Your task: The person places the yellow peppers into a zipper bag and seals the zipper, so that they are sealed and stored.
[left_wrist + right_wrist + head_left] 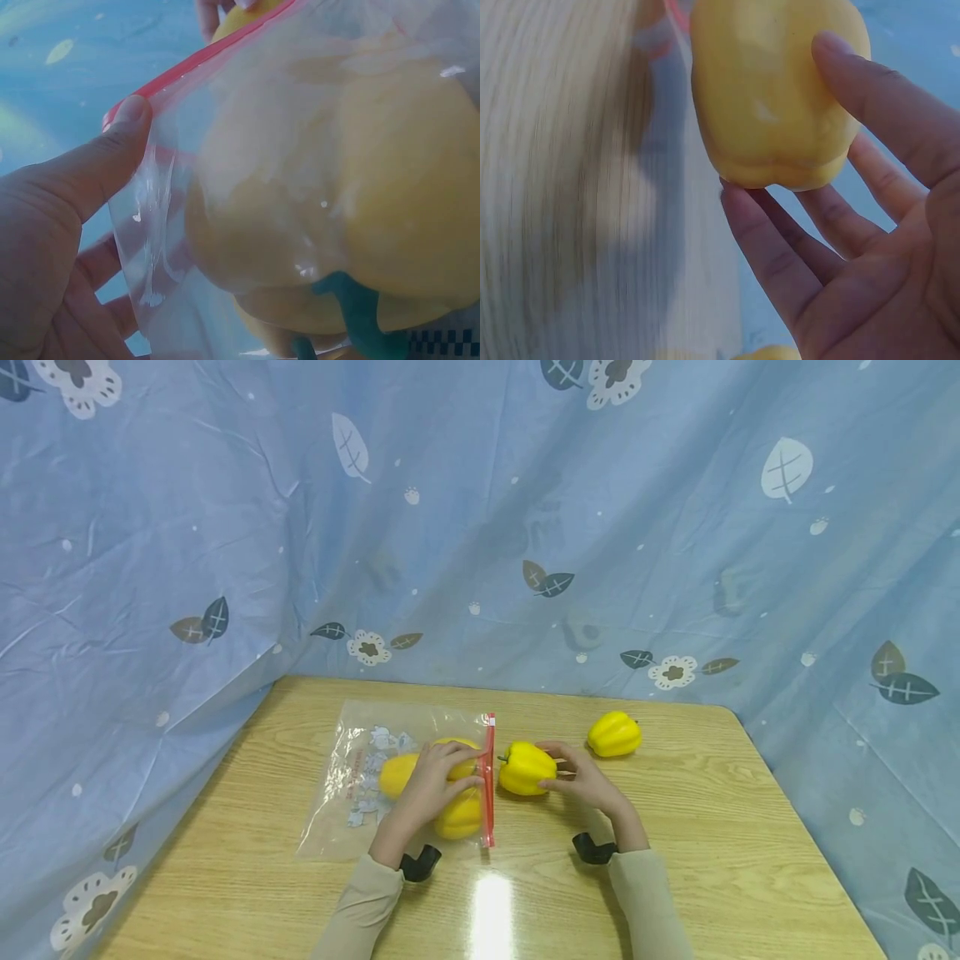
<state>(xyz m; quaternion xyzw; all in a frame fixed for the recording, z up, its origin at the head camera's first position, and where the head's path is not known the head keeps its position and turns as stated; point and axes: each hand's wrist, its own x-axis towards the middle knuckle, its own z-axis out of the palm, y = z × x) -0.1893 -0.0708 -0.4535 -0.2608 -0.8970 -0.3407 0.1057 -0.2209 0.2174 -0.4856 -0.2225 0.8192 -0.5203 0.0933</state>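
A clear zip bag (pixel 326 822) with a red zip edge (pixel 490 818) lies on the table, with several yellow bell peppers (pixel 459 820) inside it. My left hand (pixel 429 783) pinches the bag's red edge; in the left wrist view the thumb (pixel 124 135) presses that edge and the other fingers lie behind the film. Just right of the bag's mouth, my right hand (pixel 590 782) holds another yellow bell pepper (pixel 523 768) by its blunt end, its stem towards the bag. The right wrist view shows the thumb (pixel 862 79) on the pepper's side and fingers beneath.
One more yellow bell pepper (pixel 615 734) lies on the wooden table (pixel 720 827), behind and right of my right hand. A blue patterned cloth (pixel 465 527) hangs along the table's back and sides. Black camera mounts (pixel 592 849) sit at both wrists.
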